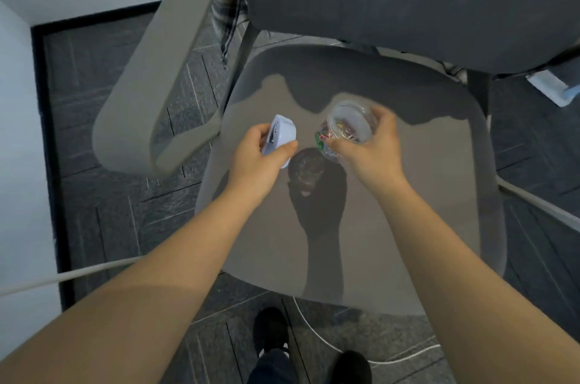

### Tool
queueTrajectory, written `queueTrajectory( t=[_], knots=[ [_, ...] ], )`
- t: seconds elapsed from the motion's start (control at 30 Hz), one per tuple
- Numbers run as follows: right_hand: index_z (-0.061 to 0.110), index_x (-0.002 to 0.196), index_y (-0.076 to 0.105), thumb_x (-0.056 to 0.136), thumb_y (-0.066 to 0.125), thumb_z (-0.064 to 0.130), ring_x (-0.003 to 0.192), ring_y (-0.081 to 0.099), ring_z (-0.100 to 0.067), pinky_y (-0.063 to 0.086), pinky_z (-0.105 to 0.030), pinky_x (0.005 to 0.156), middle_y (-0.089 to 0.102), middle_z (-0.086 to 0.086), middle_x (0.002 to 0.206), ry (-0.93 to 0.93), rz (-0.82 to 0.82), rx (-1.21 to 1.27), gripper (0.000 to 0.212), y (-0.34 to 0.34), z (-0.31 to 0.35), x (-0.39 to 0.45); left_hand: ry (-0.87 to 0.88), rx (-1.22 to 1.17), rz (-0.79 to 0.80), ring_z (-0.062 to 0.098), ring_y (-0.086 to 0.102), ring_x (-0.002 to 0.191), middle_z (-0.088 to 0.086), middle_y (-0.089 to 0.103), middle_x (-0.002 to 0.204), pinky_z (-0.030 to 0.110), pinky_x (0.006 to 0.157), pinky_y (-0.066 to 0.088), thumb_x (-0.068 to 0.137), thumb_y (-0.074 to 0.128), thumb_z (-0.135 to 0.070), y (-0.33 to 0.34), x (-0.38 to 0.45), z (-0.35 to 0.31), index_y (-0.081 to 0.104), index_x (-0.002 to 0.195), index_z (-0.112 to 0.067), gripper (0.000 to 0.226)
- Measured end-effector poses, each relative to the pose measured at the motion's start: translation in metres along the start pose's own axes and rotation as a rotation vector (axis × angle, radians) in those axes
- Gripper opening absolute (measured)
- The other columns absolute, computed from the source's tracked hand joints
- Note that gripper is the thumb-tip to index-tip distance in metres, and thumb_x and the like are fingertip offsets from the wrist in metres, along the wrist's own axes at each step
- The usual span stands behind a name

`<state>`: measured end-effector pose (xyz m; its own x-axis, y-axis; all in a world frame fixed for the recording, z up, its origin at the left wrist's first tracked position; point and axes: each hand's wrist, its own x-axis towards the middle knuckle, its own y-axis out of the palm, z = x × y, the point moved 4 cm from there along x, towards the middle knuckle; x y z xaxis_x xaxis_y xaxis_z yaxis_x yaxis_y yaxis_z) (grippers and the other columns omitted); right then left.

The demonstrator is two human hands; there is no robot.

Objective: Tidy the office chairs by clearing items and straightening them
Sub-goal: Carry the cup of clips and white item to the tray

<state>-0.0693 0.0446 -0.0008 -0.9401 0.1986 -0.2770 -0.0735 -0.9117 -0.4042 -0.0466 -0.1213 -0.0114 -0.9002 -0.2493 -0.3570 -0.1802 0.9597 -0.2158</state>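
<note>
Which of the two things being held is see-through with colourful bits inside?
The round clear plastic tub in the right hand, holding what look like coloured paper clips. The item in the left hand is a solid pale lavender stapler-like device.

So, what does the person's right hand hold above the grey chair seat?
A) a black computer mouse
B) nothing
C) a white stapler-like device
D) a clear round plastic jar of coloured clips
D: the right hand grips the clear round plastic jar, with coloured clips visible inside.
</note>
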Motion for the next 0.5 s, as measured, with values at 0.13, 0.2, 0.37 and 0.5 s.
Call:
queueTrajectory(
  t=[0.13, 0.2, 0.37, 0.5],
  knots=[
    [0.010, 0.133, 0.032, 0.068, 0.077, 0.011, 0.107, 0.047, -0.010, 0.041, -0.019, 0.089, 0.042, 0.005, 0.117, 0.007, -0.053, 0.055, 0.079, -0.045, 0.019, -0.029, 0.057, 0.000, 0.039, 0.005, 0.054, 0.079, -0.003, 0.056, 0.093, 0.004, 0.061, 0.044, 0.082, 0.061, -0.014, 0.009, -0.021, -0.033, 0.054, 0.114, -0.009, 0.033],
    [0.010, 0.136, 0.029, 0.068, 0.077, 0.014, 0.109, 0.044, -0.008, 0.038, -0.023, 0.093, 0.040, 0.005, 0.120, 0.016, -0.065, 0.060, 0.084, -0.068, 0.028, -0.045, 0.072, -0.012, 0.048, 0.001, 0.052, 0.074, -0.008, 0.055, 0.084, 0.000, 0.056, 0.042, 0.082, 0.062, -0.016, 0.015, -0.034, -0.047, 0.055, 0.108, -0.011, 0.028],
    [0.012, 0.138, 0.028, 0.069, 0.076, 0.014, 0.110, 0.036, -0.004, 0.029, -0.018, 0.091, 0.035, 0.008, 0.120, -0.005, -0.113, 0.099, 0.084, -0.128, 0.049, -0.093, 0.127, -0.009, 0.111, 0.005, 0.053, 0.072, -0.010, 0.055, 0.078, 0.003, 0.057, 0.043, 0.080, 0.064, -0.021, 0.035, -0.084, -0.092, 0.054, 0.095, -0.016, 0.019],
    [0.012, 0.137, 0.030, 0.067, 0.078, 0.016, 0.110, 0.038, -0.006, 0.030, -0.019, 0.092, 0.037, 0.008, 0.121, -0.033, -0.194, 0.110, 0.085, -0.186, 0.066, -0.143, 0.217, 0.003, 0.203, 0.002, 0.051, 0.069, -0.010, 0.054, 0.078, 0.000, 0.052, 0.040, 0.079, 0.064, -0.026, 0.056, -0.139, -0.140, 0.055, 0.091, -0.019, 0.016]
  ],
)
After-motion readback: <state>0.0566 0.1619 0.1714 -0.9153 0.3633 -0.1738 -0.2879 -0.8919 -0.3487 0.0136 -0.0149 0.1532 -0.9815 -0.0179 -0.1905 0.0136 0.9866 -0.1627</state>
